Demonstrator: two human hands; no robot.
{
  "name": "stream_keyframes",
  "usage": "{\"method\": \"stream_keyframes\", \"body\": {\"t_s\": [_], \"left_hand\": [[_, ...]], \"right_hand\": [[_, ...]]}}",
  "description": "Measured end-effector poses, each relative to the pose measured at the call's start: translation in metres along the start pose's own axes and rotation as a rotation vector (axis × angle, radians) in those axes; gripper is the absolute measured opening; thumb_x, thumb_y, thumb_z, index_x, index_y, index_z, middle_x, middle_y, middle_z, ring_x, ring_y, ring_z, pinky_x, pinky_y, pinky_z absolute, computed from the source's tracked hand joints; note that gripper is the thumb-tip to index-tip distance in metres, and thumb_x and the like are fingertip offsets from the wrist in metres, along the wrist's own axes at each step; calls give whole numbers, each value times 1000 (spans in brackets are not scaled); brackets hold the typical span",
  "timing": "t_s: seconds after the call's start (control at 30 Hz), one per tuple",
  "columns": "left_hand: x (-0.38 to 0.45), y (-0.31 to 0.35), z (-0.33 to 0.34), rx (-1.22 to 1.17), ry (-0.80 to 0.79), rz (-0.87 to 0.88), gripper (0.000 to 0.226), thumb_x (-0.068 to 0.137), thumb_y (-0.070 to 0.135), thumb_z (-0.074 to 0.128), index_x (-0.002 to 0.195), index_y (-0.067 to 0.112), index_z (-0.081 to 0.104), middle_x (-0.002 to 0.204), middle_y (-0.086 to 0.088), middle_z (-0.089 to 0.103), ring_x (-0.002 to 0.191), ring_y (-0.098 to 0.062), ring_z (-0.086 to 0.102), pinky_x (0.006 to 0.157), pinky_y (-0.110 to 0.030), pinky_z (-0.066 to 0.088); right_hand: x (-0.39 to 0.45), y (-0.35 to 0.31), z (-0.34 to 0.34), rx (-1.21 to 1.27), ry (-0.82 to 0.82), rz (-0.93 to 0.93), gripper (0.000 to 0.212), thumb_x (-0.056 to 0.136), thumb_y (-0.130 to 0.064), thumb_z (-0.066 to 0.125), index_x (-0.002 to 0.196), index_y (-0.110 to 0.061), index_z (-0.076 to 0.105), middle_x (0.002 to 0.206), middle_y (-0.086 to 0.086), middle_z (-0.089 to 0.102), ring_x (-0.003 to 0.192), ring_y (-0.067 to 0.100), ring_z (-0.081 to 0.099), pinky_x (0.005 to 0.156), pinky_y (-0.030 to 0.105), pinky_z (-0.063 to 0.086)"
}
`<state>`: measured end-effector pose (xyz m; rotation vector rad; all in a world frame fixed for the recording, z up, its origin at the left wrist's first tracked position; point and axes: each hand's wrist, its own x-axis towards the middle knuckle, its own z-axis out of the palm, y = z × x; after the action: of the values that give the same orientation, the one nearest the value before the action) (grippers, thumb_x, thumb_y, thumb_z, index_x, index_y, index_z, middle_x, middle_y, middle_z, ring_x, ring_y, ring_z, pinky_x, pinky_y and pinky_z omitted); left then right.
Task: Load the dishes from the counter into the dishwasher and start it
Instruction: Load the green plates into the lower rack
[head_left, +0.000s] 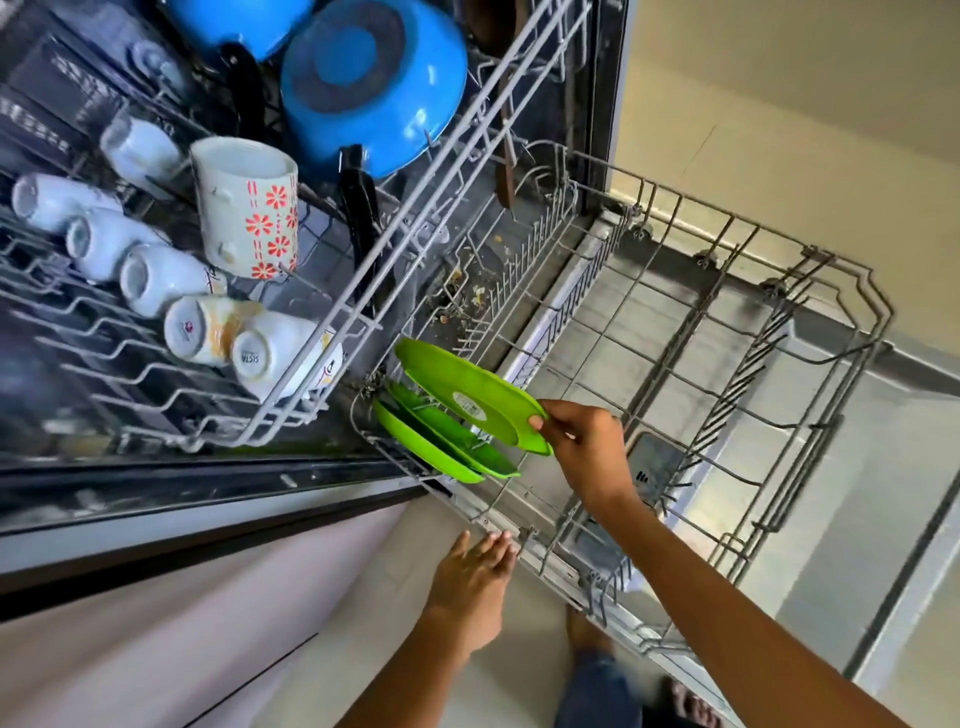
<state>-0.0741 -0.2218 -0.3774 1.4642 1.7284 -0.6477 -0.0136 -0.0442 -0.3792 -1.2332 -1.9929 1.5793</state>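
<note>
The dishwasher stands open with both racks pulled out. My right hand (582, 447) pinches the rim of a green plate (462, 392), tilted on edge over the lower rack (727, 415). Two more green plates (441, 441) stand in the tines just behind it at the rack's near left corner. My left hand (475, 577) hovers with fingers together by the rack's front rail, holding nothing. The upper rack (291, 415) holds several white cups (156, 275), a flowered mug (249, 208) and two blue pans (374, 83).
The open dishwasher door (831, 545) lies flat under the lower rack, whose right part has bare tines. Food crumbs (462, 296) lie on the tub floor behind the plates. Beige floor (779, 78) extends beyond. My foot (597, 675) is below the door's edge.
</note>
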Motion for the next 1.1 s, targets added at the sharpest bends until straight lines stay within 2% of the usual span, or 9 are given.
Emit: {"method": "stream_keyframes", "body": {"t_s": [0.13, 0.23, 0.4, 0.5, 0.57, 0.77, 0.93, 1.03, 1.1], "left_hand": [[-1, 1, 0, -35, -17, -9, 65, 98, 12, 37, 152, 10, 1, 159, -4, -7, 146, -17, -3, 116, -38, -6], [0, 2, 1, -47, -21, -23, 64, 98, 12, 35, 151, 9, -1, 159, -5, -8, 146, -18, -4, 116, -38, -7], [1, 4, 5, -59, -17, -41, 66, 98, 12, 38, 151, 9, -1, 159, -5, -9, 146, -18, -6, 115, -39, -7], [0, 3, 6, -73, -7, -41, 67, 97, 12, 39, 151, 9, 0, 159, -5, -9, 146, -18, -6, 115, -39, -7], [-1, 3, 5, -80, -4, -37, 66, 98, 12, 39, 152, 9, 0, 159, -5, -9, 146, -18, -6, 115, -39, -8], [-5, 3, 6, -81, 0, -33, 67, 98, 11, 38, 152, 10, -1, 159, -5, -10, 146, -18, -7, 115, -39, -8], [-7, 4, 6, -88, 38, -30, 62, 99, 14, 37, 152, 10, 4, 159, -5, -4, 146, -18, -4, 116, -37, -6], [-11, 7, 3, -150, 115, -58, 58, 101, 17, 36, 152, 10, 10, 159, -5, 6, 146, -18, 3, 117, -35, -1], [-22, 14, -6, -205, 211, -87, 53, 101, 20, 34, 151, 10, 17, 158, -6, 16, 145, -17, 11, 116, -32, 5]], "right_hand": [[2, 3, 13, 39, -23, 57, 12, 84, -8, 67, 94, -6, 74, 60, 8, 56, 55, 0, 42, 54, 10, 32], [7, 6, 22, 77, -23, 107, 11, 84, -6, 66, 92, -6, 74, 58, -2, 48, 54, -2, 38, 55, 14, 34], [16, 5, 31, -24, -40, 67, 12, 85, -4, 65, 93, -1, 73, 55, 5, 49, 54, 3, 40, 52, 7, 32], [10, 16, 37, -130, -117, 73, 16, 84, -1, 65, 97, -2, 73, 76, 20, 69, 72, 18, 62, 60, 9, 34], [5, 26, 42, -230, -205, 41, 23, 83, 4, 60, 99, -7, 73, 84, 19, 71, 81, 28, 66, 70, 18, 42], [10, 30, 43, -388, -343, 0, 26, 87, 2, 54, 105, -7, 71, 88, 17, 71, 84, 32, 65, 82, 36, 49], [1, 24, 25, -471, -394, 63, 38, 89, -5, 59, 126, -15, 58, 126, 5, 61, 110, 19, 60, 99, 23, 40], [-22, 10, 6, -485, -263, 17, 36, 90, -2, 54, 123, -14, 60, 125, 6, 62, 105, 22, 63, 93, 25, 45], [-42, -7, -8, -446, -156, -47, 36, 87, 6, 52, 115, -12, 66, 116, 6, 67, 85, 22, 67, 76, 24, 50]]}}
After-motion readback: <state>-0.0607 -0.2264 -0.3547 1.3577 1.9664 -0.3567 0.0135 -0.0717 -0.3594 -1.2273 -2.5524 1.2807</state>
